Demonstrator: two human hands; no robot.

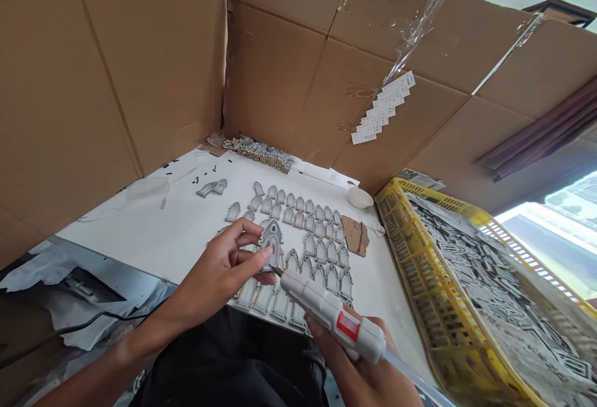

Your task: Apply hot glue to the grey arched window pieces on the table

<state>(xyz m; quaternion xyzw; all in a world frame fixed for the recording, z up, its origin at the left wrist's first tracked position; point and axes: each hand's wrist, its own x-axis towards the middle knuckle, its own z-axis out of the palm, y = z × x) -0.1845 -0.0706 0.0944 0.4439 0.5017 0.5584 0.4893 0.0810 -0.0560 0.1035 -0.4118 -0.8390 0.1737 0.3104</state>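
Note:
Between the thumb and fingers of my left hand [228, 267] is a small grey arched piece [271, 236], held tilted up above the table. My right hand [359, 357] is wrapped round a white glue gun [317, 298] with a red window and a clear glue stick at its back end. The gun's nozzle [276, 270] points at the lower edge of the piece; whether it touches cannot be made out. Beneath both hands, rows of similar arched pieces [319, 229] lie on the white table [186, 239]. Part of these rows is hidden by my hands.
On the right stands a yellow plastic crate [415, 307] heaped with flat grey parts [489, 282]. A white bowl [360, 197] and a torn cardboard scrap [355, 236] lie near it. Stacked pieces [263, 153] line the back. Cardboard walls [280, 77] enclose the table; a black cable [93, 317] runs at left.

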